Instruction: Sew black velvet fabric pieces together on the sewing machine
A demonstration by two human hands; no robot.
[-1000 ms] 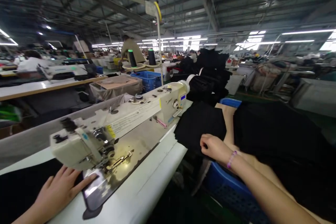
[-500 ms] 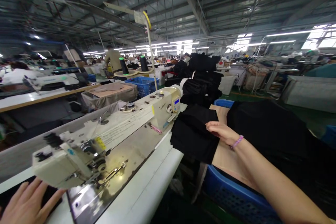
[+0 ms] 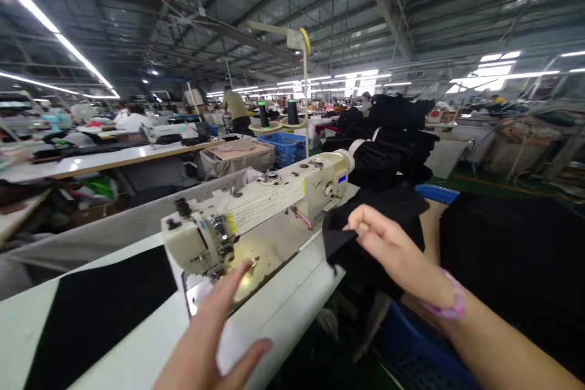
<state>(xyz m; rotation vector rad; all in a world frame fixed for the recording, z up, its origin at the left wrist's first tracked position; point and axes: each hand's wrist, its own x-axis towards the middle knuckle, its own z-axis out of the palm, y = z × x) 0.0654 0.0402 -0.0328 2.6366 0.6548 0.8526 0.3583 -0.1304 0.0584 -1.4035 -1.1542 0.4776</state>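
My right hand (image 3: 381,237), with a pink-purple bracelet (image 3: 450,298) at the wrist, pinches the edge of a black fabric piece (image 3: 338,244) to the right of the sewing machine (image 3: 269,204). More black fabric lies under and behind that hand. In front of the machine's needle end, my left hand (image 3: 212,335) is raised with thumb and fingers apart, holding nothing. A flat black fabric panel (image 3: 114,304) lies on the white table (image 3: 150,344) left of the machine.
A blue basket (image 3: 411,341) with a tan board (image 3: 430,225) and a black fabric heap (image 3: 512,244) stands at right. Behind the machine are black thread cones (image 3: 263,116), a blue crate (image 3: 287,149) and stacked black fabric (image 3: 393,146). A person (image 3: 236,106) stands farther back.
My left hand has left the black panel at the table's left and moved right, now raised. My right hand has lifted the fabric edge toward the machine. The view has turned left.
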